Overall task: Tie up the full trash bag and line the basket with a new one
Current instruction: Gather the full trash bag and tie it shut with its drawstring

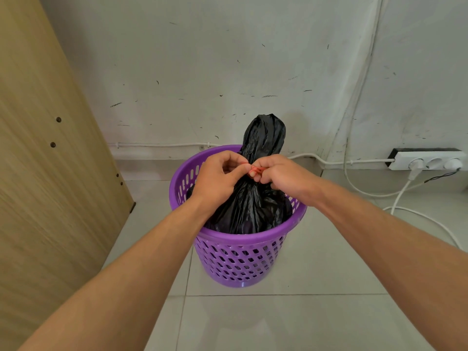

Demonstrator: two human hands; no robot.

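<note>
Pale floor tiles [291, 323] and a scuffed white wall [202, 59] make up the setting; one head view only.

Head view: a purple basket [243, 264] with perforated sides stands upright on the tiles, close to the wall. A black trash bag [249, 206] sits inside the basket, its gathered neck rising well above the rim and ending in a bunched top.

Left hand [217, 178]: over the basket's left half, fingers curled, thumb and forefinger pinching a thin red tie [257, 169] at the bag's neck.
Right hand [281, 178]: over the basket's right half, fingers curled, also gripping the red tie, touching the bag neck. Both hands meet at the neck, knuckles nearly together. Whether the tie is knotted cannot be told; the fingers hide it.

Left of the basket: a light wooden panel [43, 160] standing on the floor, with small dark holes in its face.
Right of the basket, by the wall: a white power strip [428, 160] with plugs in it; white cables [415, 216] run from it across the tiles. A thin white cable also runs along the wall base behind the basket.
</note>
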